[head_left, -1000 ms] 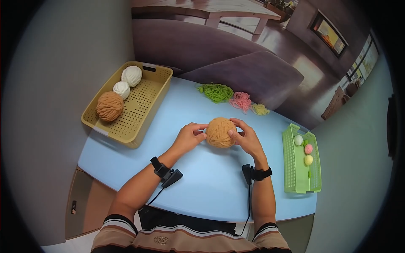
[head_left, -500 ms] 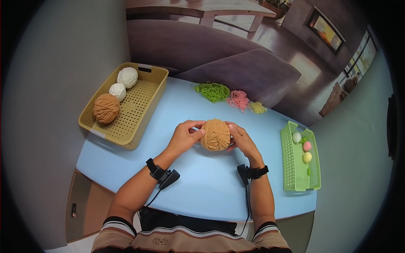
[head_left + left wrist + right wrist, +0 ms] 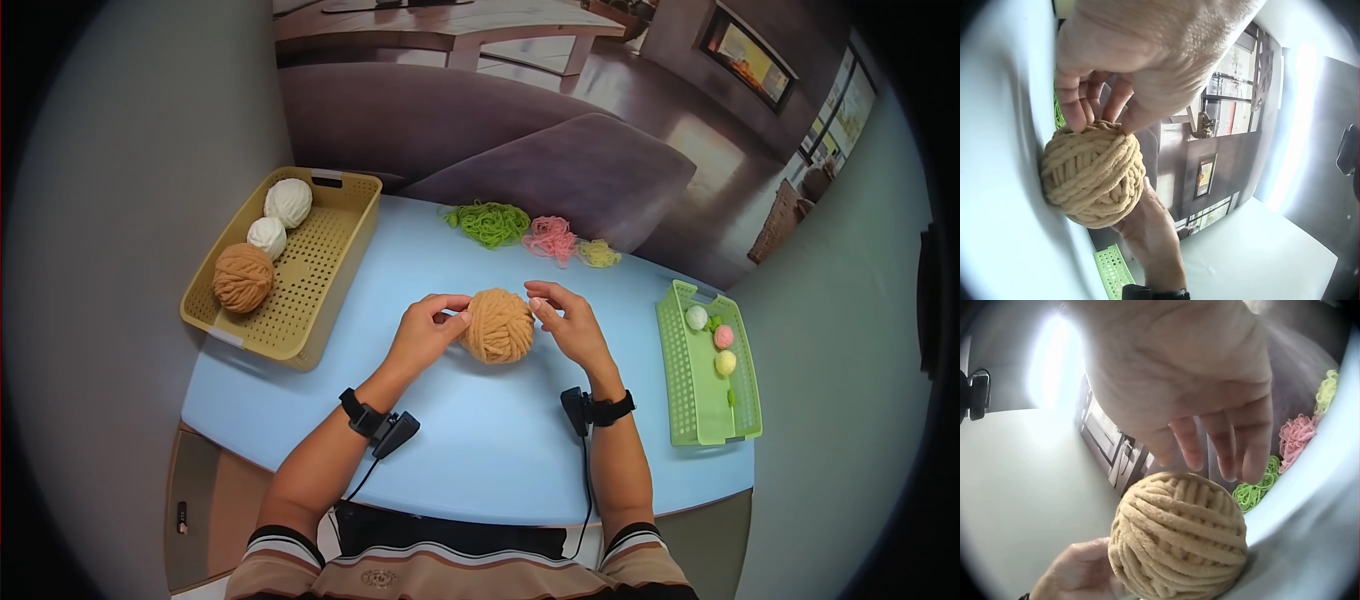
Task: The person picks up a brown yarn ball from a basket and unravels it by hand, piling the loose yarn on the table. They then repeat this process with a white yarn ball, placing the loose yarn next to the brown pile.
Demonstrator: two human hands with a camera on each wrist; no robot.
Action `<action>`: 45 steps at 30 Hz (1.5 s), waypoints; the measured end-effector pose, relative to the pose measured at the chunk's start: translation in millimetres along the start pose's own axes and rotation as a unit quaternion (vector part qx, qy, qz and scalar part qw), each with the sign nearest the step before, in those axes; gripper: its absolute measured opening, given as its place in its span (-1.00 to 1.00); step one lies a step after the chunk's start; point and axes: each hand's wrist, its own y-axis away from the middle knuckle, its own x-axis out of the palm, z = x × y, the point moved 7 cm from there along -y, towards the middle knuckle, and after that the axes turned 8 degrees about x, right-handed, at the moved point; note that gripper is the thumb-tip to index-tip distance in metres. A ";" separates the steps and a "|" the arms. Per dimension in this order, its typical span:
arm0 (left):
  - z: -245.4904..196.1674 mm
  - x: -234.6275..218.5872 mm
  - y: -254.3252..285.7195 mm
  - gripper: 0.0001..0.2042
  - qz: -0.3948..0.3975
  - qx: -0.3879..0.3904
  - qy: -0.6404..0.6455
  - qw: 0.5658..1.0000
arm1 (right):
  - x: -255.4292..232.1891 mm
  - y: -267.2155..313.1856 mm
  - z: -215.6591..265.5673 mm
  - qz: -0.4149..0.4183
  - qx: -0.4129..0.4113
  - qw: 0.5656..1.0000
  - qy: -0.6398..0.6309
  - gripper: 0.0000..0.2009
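A tan yarn ball rests on the blue table between the two hands. My left hand grips its left side; in the left wrist view, the thumb and fingertips of that hand pinch strands of the ball. My right hand is beside the ball's right side, fingers loosely bent. The right wrist view shows the right hand with its fingers apart from the ball and nothing held.
The tan basket at left holds two white balls and a brown ball. Green, pink and pale yellow loose yarn lies at the back. At right, a green basket holds several small balls.
The ball has shifted left and been turned, its strands facing differently. The right hand's fingers have come away from it, while the left hand stays on it. The head view has shifted slightly.
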 end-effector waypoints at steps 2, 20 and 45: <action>1.2 -0.1 -0.2 -0.68 -0.001 0.001 -0.011 1.000 | -1.2 6.8 19.8 0.019 -0.041 0.998 -0.032 -0.63; -1.5 6.8 4.4 -0.57 0.026 -0.020 0.013 0.999 | 10.6 8.2 15.8 0.059 0.033 0.995 -0.071 -0.57; 0.2 23.9 13.2 -0.49 0.080 -0.057 0.053 0.994 | 1.2 9.6 -20.2 0.215 0.093 0.943 -0.237 -0.62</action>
